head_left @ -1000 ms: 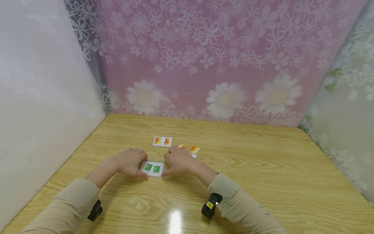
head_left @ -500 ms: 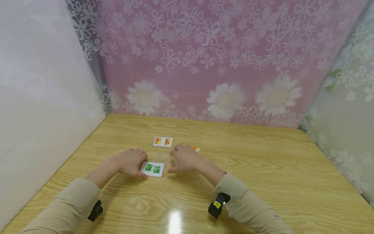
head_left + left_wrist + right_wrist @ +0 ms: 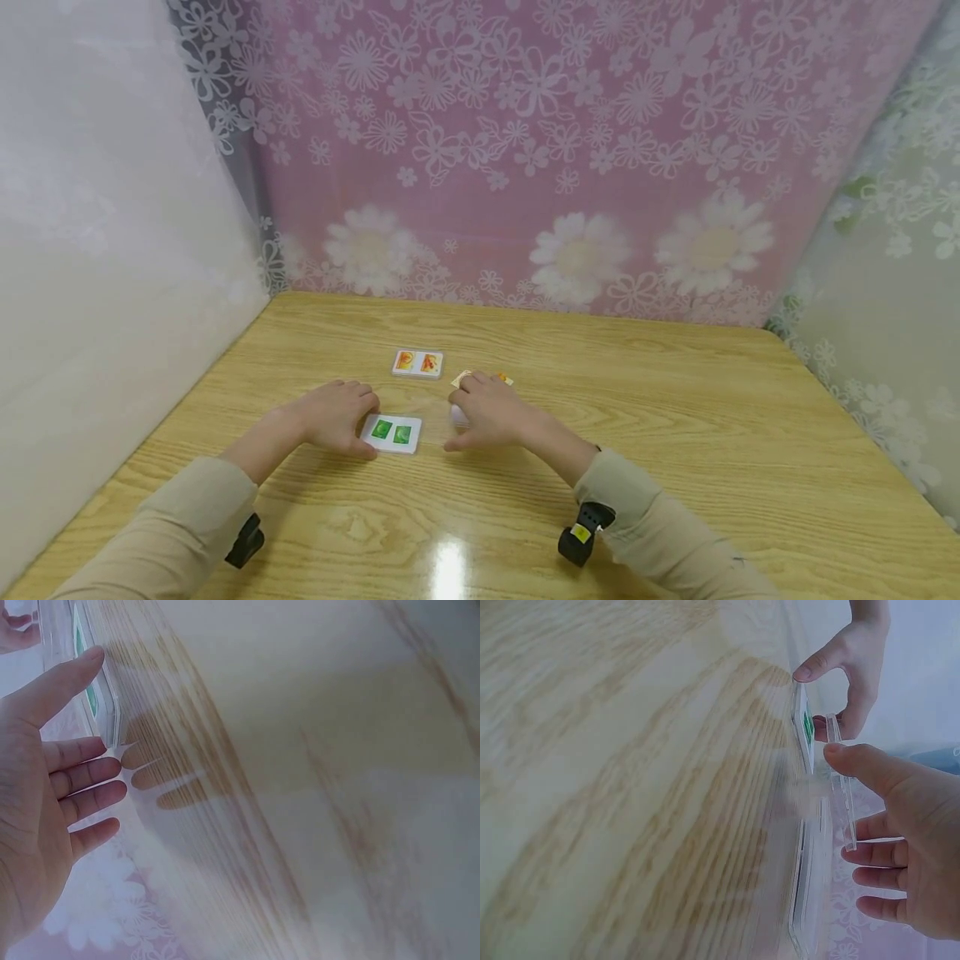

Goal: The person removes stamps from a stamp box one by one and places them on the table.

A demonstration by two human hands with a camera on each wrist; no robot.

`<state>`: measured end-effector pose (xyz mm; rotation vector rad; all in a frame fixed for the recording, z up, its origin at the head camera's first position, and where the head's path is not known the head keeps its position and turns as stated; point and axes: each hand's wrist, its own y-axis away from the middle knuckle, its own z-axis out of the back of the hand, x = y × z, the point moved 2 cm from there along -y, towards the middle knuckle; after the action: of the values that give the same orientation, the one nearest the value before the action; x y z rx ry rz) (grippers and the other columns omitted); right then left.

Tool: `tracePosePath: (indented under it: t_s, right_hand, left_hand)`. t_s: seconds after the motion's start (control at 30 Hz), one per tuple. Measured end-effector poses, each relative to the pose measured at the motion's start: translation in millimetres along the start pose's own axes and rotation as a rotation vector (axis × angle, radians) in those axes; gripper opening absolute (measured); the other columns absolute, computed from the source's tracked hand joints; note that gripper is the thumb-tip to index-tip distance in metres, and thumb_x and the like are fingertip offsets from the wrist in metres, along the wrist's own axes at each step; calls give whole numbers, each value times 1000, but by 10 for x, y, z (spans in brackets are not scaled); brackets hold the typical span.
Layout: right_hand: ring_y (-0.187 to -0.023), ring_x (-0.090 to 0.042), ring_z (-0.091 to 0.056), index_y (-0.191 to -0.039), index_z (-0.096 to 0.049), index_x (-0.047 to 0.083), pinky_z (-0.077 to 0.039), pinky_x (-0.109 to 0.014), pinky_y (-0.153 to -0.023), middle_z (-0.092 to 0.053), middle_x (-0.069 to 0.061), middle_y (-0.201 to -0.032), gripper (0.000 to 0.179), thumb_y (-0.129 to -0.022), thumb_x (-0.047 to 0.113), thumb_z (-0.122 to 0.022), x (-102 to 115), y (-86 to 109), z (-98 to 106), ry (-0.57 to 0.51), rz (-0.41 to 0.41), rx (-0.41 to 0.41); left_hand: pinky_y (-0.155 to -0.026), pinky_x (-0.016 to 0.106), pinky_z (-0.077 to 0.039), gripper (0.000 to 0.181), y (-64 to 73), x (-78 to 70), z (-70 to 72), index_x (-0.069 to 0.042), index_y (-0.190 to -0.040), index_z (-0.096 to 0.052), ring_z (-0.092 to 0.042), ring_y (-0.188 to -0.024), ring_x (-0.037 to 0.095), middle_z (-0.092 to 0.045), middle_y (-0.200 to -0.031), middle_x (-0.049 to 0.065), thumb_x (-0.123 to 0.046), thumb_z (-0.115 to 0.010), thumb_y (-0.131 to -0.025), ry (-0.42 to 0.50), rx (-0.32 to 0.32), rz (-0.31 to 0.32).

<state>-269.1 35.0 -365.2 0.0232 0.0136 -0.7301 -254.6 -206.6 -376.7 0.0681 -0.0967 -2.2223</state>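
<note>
We are viewing a green-pictured card case (image 3: 392,434), a flat white rectangle with rounded corners and two green squares side by side; it is lying left of centre on the wooden table (image 3: 675,417). The left hand (image 3: 336,417) is gripping its left end, the thumb standing at the near side and the fingers at the far side; in the left wrist view we are seeing the four fingers slightly apart. The right hand (image 3: 489,415) is pinching a transparent panel (image 3: 847,806) between thumb and fingers, holding it raised off the table. A whitish item (image 3: 460,416) is showing partly beneath this hand.

The case's long axis is running nearly left to right, its right end angling slightly nearer. The panel is appearing almost edge-on in the right wrist view, so we are not telling its long axis.

The case's right end is standing apart from the right thumb. An orange-pictured card (image 3: 417,363) is lying on the far side, and orange pieces (image 3: 461,378) are showing beyond the right hand. Free room is extending from the case's near edge between the forearms, and more widely rightward past the right hand.
</note>
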Motion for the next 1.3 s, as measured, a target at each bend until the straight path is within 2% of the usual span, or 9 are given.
tracePosePath:
  t_s: [0.23, 0.5, 1.03, 1.3]
  right_hand:
    - [-104, -19, -44, -120, -59, 9, -40, -34, -85, -53, -3, -112, 64, -77, 57, -65, 0, 104, 4, -5, 19, -23]
    - [-110, -21, -44, -119, -58, 7, -39, -39, -91, -52, -5, -115, 64, -77, 55, -67, -26, 222, -19, -28, 21, -43]
    - [-99, -20, -45, -113, -61, 7, -37, -36, -89, -51, -1, -101, 61, -76, 55, -67, -53, 393, -85, 3, 70, -92]
    - [-104, -21, -44, -114, -61, 8, -36, -37, -91, -51, -1, -103, 61, -76, 56, -66, -54, 436, -118, -6, 49, -58]
  left_hand:
    - [-81, 44, -42, 57, -2, 1, -10, -10, -102, -60, -50, -86, 18, -53, -94, -2, -58, -67, -73, -7, -17, -10]
    - [-80, 43, -42, 55, 2, -19, -5, -10, -101, -59, -48, -83, 17, -52, -91, -3, -57, -68, -73, -27, -24, -13]
    - [-79, 43, -42, 54, 4, -21, -8, -10, -100, -60, -48, -83, 17, -52, -91, -3, -56, -68, -73, -31, -22, -8]
    - [-78, 42, -41, 53, -2, -29, 2, -11, -100, -60, -47, -81, 16, -52, -89, -4, -55, -69, -73, -31, -22, -15]
